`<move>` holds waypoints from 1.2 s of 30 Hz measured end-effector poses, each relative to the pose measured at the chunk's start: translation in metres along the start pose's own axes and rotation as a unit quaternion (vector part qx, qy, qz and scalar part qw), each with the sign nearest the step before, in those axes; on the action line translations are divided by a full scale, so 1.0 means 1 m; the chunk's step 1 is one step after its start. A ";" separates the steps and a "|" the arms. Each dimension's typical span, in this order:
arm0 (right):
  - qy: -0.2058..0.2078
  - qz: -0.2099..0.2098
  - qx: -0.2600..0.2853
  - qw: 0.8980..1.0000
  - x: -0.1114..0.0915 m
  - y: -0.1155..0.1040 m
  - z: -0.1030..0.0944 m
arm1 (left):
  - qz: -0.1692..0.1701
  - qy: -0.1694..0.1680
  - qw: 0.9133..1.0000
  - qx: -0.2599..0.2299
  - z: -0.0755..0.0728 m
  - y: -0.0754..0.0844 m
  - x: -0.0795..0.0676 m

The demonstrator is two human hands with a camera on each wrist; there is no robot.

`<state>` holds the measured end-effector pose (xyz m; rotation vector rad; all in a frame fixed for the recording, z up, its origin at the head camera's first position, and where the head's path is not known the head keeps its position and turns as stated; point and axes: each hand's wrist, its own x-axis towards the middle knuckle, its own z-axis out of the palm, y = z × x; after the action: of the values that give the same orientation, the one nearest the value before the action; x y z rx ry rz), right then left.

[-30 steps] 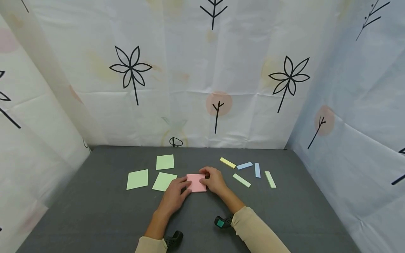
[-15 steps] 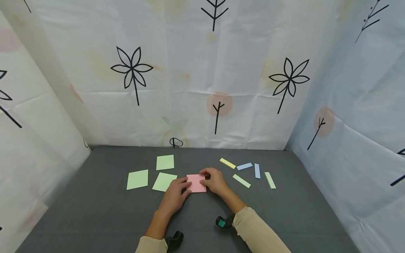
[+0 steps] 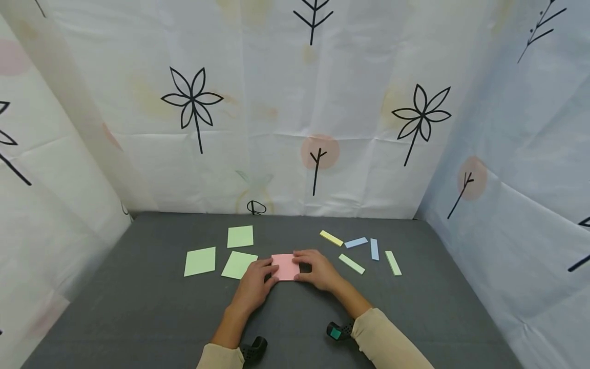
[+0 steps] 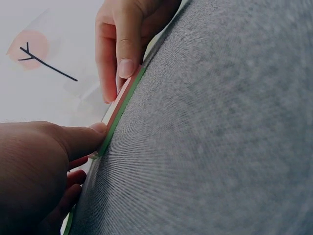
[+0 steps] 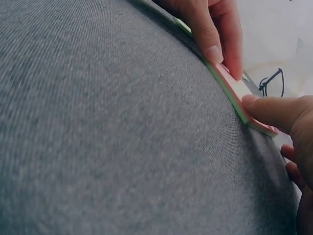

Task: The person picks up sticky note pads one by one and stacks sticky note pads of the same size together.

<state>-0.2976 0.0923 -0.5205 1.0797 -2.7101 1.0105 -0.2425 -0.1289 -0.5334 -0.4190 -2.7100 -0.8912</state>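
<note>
A square stack of sticky notes [image 3: 285,267], pink on top, lies on the dark grey table between both hands. The wrist views show its edge, a pink layer over a green one [image 5: 230,93]. My left hand [image 3: 252,287] holds its left side, thumb at the near corner and index finger farther back on the pink top. On the right side, my right hand [image 3: 319,271] holds the stack between thumb near the front corner and fingers at the far corner. Three green sticky notes lie left: one at back [image 3: 240,237], one far left [image 3: 200,262], one beside my left hand [image 3: 238,264].
On the right lie narrow sticky-note strips: a yellow one [image 3: 332,238], two blue ones [image 3: 356,242] and two pale green ones [image 3: 352,264]. White cloth walls [image 3: 276,113] with drawn plants stand behind and at both sides of the table [image 3: 152,307].
My right hand has shifted slightly right and toward me, its thumb moving from the pink top to the near right corner and its fingers spreading along the edge. The left hand stays put.
</note>
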 end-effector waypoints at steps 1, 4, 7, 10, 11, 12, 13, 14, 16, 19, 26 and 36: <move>0.002 -0.003 -0.001 1.000 -0.001 0.000 0.000 | -0.001 0.000 1.000 -0.002 0.000 0.000 0.001; 0.008 -0.004 0.002 1.000 -0.002 0.000 0.000 | 0.000 -0.002 1.000 -0.002 -0.001 0.001 0.001; 0.007 0.003 0.014 1.000 -0.002 -0.001 -0.001 | 0.002 -0.001 1.000 -0.002 -0.002 0.001 0.002; 0.000 0.016 0.021 1.000 0.000 -0.003 -0.002 | -0.001 -0.001 1.000 -0.006 -0.004 0.001 0.002; -0.002 0.020 0.022 1.000 0.000 -0.003 -0.003 | -0.001 0.000 1.000 -0.008 -0.004 0.001 0.002; -0.003 0.021 0.021 1.000 0.001 -0.004 -0.003 | -0.002 0.001 1.000 -0.009 -0.005 0.001 0.002; -0.003 0.021 0.022 1.000 0.001 -0.004 -0.004 | -0.003 0.001 1.000 -0.011 -0.005 0.002 0.003; -0.002 0.021 0.022 1.000 0.001 -0.005 -0.004 | -0.003 0.000 1.000 -0.013 -0.005 0.002 0.003; 0.003 0.016 0.020 1.000 0.002 -0.005 -0.005 | -0.001 0.000 1.000 -0.012 -0.006 0.003 0.003; 0.011 0.004 0.017 1.000 0.001 -0.004 -0.005 | -0.004 -0.002 1.000 -0.010 -0.007 0.004 0.004; 0.012 -0.012 0.002 1.000 -0.006 0.000 0.001 | -0.003 -0.017 1.000 0.007 -0.005 0.003 0.001; 0.011 -0.008 0.013 1.000 -0.009 -0.003 0.002 | 0.015 -0.025 1.000 0.006 -0.009 0.001 0.000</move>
<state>-0.2883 0.0949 -0.5235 1.0859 -2.6743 1.0522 -0.2410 -0.1338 -0.5261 -0.4850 -2.7456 -0.8669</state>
